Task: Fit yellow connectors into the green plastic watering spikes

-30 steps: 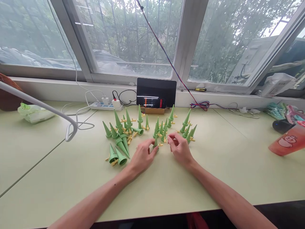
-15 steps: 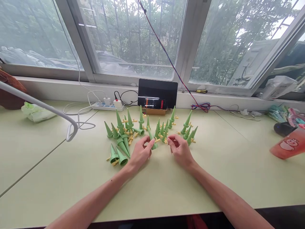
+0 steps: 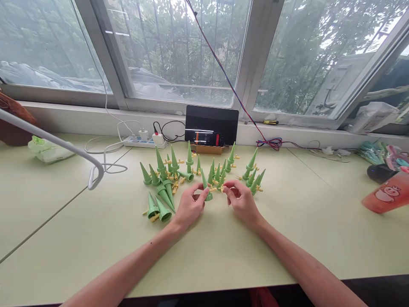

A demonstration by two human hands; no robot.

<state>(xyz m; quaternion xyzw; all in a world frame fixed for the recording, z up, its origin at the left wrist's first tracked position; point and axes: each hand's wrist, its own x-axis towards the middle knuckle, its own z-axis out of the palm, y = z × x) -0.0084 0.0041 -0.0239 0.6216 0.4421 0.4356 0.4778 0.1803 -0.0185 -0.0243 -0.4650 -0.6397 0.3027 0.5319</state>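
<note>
Several green plastic cones with small yellow pegs stand and lie on the pale green table in front of me. My left hand is closed round one green cone, holding it tilted just above the table. My right hand is beside it, its thumb and finger pinched on a small yellow peg close to that cone's side. More upright cones stand just behind my right hand.
A black tablet leans against the window sill behind the cones. A white power strip with cables lies to its left, a white curved lamp arm crosses the left side, and an orange cup lies at the right.
My left hand picked a cone up off the table and tilted it. My right hand shifted slightly left, bringing its pinched fingers up to the cone's yellow peg.
</note>
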